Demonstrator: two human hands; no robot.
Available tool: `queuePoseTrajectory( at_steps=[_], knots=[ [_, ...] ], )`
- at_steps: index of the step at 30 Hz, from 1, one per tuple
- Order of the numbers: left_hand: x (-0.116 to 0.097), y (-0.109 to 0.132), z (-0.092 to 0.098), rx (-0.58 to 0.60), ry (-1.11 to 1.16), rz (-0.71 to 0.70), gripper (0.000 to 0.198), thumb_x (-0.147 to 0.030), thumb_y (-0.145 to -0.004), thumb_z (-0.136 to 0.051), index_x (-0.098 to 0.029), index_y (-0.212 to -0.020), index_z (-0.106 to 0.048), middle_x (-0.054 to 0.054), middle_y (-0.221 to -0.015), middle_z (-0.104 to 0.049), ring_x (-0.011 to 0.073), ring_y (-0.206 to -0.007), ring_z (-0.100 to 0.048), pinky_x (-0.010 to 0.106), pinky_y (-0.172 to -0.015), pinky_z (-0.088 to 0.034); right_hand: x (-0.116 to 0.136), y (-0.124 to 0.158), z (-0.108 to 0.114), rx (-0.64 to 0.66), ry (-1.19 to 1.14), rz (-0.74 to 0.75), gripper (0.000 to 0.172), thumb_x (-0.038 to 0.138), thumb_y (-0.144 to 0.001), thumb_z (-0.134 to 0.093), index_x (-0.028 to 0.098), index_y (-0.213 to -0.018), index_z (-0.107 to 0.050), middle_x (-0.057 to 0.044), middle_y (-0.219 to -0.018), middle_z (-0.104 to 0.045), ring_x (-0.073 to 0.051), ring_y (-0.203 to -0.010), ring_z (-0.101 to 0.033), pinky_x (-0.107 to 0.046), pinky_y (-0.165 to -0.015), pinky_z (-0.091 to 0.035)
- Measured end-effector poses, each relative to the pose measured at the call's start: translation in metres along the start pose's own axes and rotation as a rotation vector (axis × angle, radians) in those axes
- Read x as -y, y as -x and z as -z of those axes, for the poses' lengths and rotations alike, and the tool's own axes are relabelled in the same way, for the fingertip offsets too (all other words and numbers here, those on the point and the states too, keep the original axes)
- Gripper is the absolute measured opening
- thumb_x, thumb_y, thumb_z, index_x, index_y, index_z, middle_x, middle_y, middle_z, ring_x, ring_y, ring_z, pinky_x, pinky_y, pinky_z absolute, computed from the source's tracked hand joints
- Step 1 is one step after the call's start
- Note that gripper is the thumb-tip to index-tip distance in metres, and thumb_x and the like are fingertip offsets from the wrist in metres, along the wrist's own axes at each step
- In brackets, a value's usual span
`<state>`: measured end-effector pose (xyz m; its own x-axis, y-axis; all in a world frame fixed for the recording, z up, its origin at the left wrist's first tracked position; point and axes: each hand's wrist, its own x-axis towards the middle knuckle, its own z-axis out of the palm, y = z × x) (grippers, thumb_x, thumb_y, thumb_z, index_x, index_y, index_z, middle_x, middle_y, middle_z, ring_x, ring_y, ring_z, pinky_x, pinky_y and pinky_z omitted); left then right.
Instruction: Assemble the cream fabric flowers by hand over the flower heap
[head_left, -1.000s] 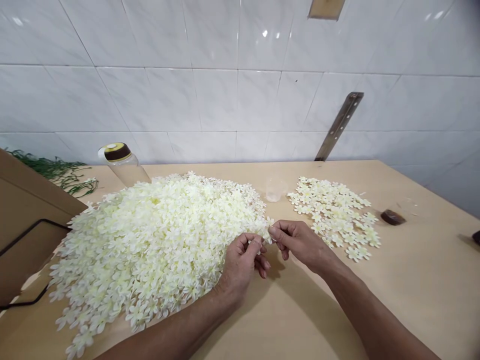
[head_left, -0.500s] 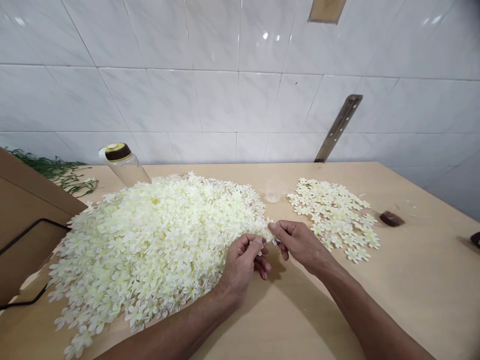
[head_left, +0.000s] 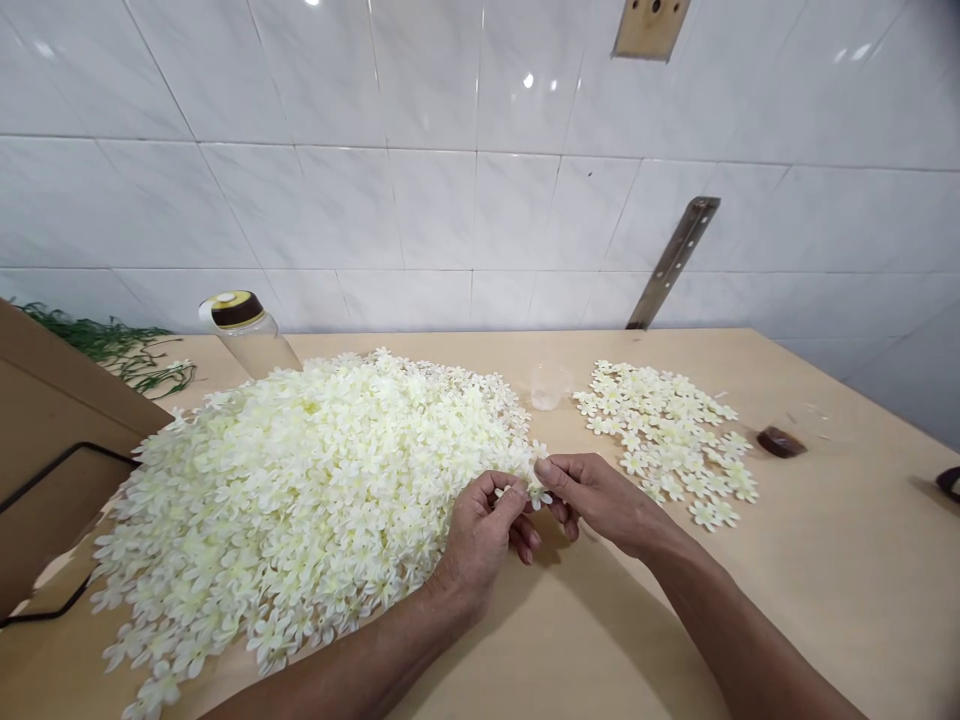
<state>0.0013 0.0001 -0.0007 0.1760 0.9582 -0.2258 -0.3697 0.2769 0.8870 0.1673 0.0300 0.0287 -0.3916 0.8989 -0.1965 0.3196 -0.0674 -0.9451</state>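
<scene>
Small white artificial flowers (head_left: 537,493) are pinched between my two hands, just above the table. My left hand (head_left: 491,520) is closed, its thumb pressed on a flower against the forefinger. My right hand (head_left: 589,495) is closed too, with thumb and fingertips on the flowers' right side. A big heap of loose white flowers (head_left: 322,480) with pale yellow centres lies to the left, reaching up to my left hand. Beyond my right hand, a smaller, flatter spread of such flowers (head_left: 667,420) lies on the table.
A clear bottle (head_left: 255,340) with a dark and yellow lid stands behind the heap. Green stems (head_left: 112,345) and a cardboard box (head_left: 60,420) are at left. A clear plastic cup (head_left: 549,388) sits between the piles. Right of them lies a dark brown lump (head_left: 781,441).
My right hand has dropped slightly towards my left, and a flower now shows more plainly between the fingers. The view has tilted up a little.
</scene>
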Motion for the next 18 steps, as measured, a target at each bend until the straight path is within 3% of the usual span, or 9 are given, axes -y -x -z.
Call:
queuePoseTrajectory(
  at_steps=[6,12,18],
  knots=[
    [-0.001,0.000,0.001,-0.023,0.017,-0.011,0.029,-0.043,-0.079,-0.069,-0.016,-0.084,-0.057,0.000,-0.073,-0.061,0.0099,-0.047,-0.056,0.021,-0.040,-0.040,0.005,0.003,0.005,0.081,-0.053,-0.012,0.044,0.061,-0.084,-0.064,0.017,-0.079,-0.061,0.002,-0.061,-0.056,-0.012,-0.053,-0.053,-0.024,-0.052,-0.046],
    [-0.001,0.000,0.002,-0.015,0.062,0.008,0.029,-0.042,-0.078,-0.070,-0.017,-0.085,-0.057,-0.001,-0.075,-0.060,0.0096,-0.047,-0.056,0.021,-0.040,-0.040,-0.001,0.000,0.007,0.017,-0.094,0.008,0.035,0.052,-0.081,-0.070,0.017,-0.080,-0.064,0.003,-0.060,-0.052,-0.012,-0.054,-0.050,-0.024,-0.051,-0.046],
    [-0.007,0.002,0.001,0.005,0.069,0.022,0.031,-0.045,-0.081,-0.068,-0.017,-0.081,-0.057,-0.001,-0.075,-0.059,0.0088,-0.047,-0.056,0.021,-0.041,-0.039,0.002,0.001,0.011,-0.027,0.024,0.010,0.029,0.046,-0.084,-0.067,0.018,-0.081,-0.064,0.004,-0.064,-0.052,-0.011,-0.053,-0.054,-0.023,-0.051,-0.046]
  ],
)
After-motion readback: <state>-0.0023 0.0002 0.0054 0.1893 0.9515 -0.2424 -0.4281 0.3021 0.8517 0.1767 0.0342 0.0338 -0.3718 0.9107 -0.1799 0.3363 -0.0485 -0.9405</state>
